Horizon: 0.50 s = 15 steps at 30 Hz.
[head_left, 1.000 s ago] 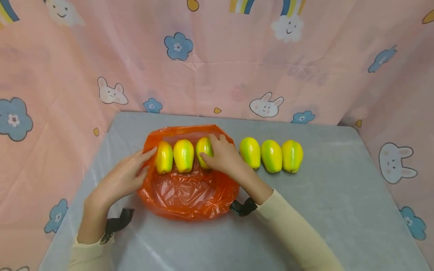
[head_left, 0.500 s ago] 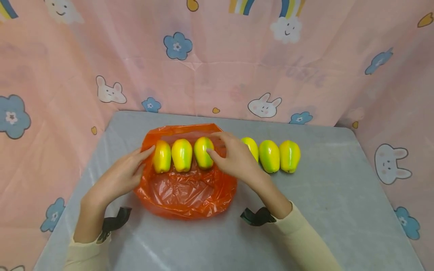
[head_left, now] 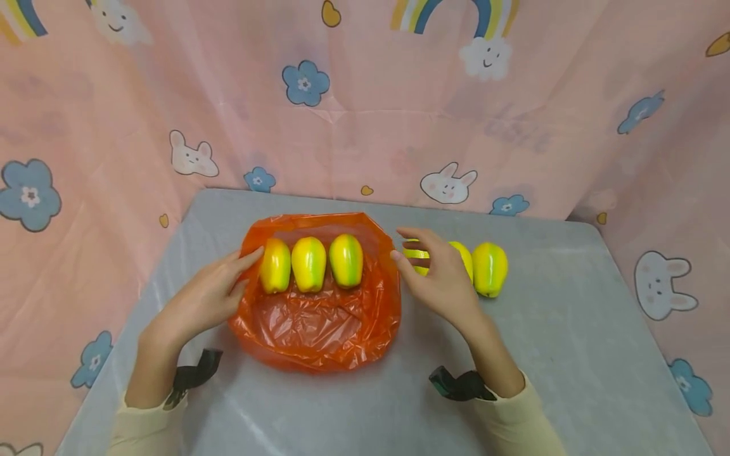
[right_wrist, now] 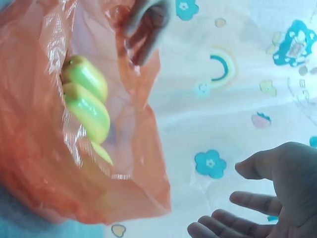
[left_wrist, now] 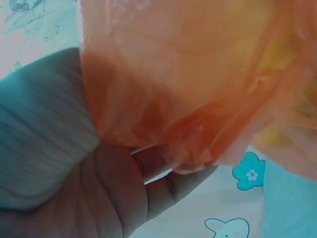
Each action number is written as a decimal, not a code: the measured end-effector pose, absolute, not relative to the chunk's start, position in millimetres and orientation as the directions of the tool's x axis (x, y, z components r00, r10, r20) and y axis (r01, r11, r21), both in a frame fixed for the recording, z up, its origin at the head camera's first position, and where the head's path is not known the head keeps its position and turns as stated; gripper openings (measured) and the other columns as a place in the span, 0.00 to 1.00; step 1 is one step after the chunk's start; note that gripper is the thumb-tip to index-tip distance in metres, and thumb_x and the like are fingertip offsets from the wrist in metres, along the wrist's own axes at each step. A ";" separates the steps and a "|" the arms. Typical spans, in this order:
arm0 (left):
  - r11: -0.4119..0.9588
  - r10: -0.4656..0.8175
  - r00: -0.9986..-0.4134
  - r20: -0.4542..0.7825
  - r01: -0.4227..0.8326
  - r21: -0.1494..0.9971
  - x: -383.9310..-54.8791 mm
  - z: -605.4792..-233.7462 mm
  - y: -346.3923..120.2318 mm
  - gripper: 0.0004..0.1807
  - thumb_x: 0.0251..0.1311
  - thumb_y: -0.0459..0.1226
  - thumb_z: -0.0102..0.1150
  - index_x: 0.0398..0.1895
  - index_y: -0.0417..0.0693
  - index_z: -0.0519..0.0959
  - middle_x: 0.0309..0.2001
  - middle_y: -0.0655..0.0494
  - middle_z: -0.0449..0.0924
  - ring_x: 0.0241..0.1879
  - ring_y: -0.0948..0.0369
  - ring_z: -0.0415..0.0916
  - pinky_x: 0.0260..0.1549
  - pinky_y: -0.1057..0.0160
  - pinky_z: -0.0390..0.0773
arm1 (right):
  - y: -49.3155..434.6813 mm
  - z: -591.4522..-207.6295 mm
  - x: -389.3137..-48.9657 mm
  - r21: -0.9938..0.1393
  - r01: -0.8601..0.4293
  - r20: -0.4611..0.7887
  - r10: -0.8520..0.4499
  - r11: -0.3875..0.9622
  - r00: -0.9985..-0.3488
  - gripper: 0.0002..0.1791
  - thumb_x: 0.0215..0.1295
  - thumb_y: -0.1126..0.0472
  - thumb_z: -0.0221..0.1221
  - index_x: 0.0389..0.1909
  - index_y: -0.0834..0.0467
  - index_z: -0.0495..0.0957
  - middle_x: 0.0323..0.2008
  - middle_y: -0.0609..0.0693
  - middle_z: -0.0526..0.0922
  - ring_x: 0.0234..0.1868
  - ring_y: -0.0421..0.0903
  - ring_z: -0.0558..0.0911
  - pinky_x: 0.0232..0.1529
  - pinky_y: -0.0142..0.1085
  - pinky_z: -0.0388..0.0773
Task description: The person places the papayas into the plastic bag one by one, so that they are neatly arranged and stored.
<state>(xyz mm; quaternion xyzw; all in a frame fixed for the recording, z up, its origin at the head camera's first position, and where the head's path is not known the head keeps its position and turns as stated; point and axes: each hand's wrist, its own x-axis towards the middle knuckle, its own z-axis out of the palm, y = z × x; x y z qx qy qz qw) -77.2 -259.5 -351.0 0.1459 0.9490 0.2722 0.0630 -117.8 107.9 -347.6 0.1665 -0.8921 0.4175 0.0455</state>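
An orange plastic bag (head_left: pixel 310 348) stands with its mouth spread wide, and several glossy yellow-green, mango-like fruits (head_left: pixel 310 265) lie in a row inside it. My left hand (head_left: pixel 199 297) holds the bag's left rim, its index finger over the edge beside the leftmost fruit. In the left wrist view the orange film (left_wrist: pixel 148 74) covers part of the palm. My right hand (head_left: pixel 441 278) is to the right of the bag, fingers spread and holding nothing. It partly hides two of the fruits outside the bag; the rightmost fruit (head_left: pixel 489 269) shows fully.
A grey tabletop (head_left: pixel 570 354) carries the bag and fruits. Behind it and along both sides hangs a pink patterned curtain (head_left: pixel 353 126). Dark wrist mounts (head_left: pixel 196 373) stick out from both of my forearms.
My right hand has let go of the third fruit in the bag, left the bag's mouth and moved right, over the fruits on the table. My left hand has stayed at the rim.
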 end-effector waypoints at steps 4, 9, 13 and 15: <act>0.816 0.306 -0.951 -0.052 0.233 0.529 -77.0 -350.9 -260.0 0.36 0.69 0.28 0.56 0.81 0.39 0.63 0.77 0.35 0.68 0.70 0.38 0.72 0.65 0.34 0.77 | 121.8 -355.1 -114.5 -0.734 -0.347 0.249 -0.245 0.584 -0.937 0.24 0.73 0.56 0.64 0.67 0.57 0.78 0.63 0.57 0.83 0.60 0.58 0.87 0.52 0.55 0.89; 0.822 0.278 -0.958 -0.070 0.200 0.533 -75.7 -345.8 -264.5 0.37 0.68 0.28 0.57 0.82 0.40 0.62 0.80 0.34 0.62 0.74 0.34 0.67 0.66 0.31 0.75 | 133.0 -363.8 -111.6 -0.739 -0.349 0.251 -0.246 0.576 -0.936 0.25 0.73 0.57 0.65 0.68 0.57 0.78 0.64 0.56 0.83 0.61 0.57 0.85 0.54 0.55 0.89; 0.820 0.272 -0.960 -0.070 0.193 0.539 -75.3 -344.7 -267.0 0.38 0.69 0.29 0.59 0.82 0.41 0.62 0.80 0.35 0.62 0.73 0.35 0.68 0.65 0.31 0.76 | 139.2 -367.2 -112.2 -0.742 -0.359 0.269 -0.240 0.566 -0.933 0.25 0.72 0.58 0.65 0.68 0.57 0.78 0.64 0.57 0.83 0.62 0.55 0.85 0.55 0.56 0.88; 0.821 0.269 -0.960 -0.073 0.188 0.539 -74.9 -345.1 -267.7 0.38 0.68 0.29 0.59 0.82 0.41 0.62 0.80 0.35 0.62 0.73 0.35 0.68 0.65 0.31 0.76 | 141.3 -368.8 -113.6 -0.739 -0.363 0.275 -0.238 0.567 -0.931 0.25 0.72 0.58 0.65 0.68 0.57 0.78 0.64 0.57 0.83 0.62 0.55 0.85 0.55 0.56 0.88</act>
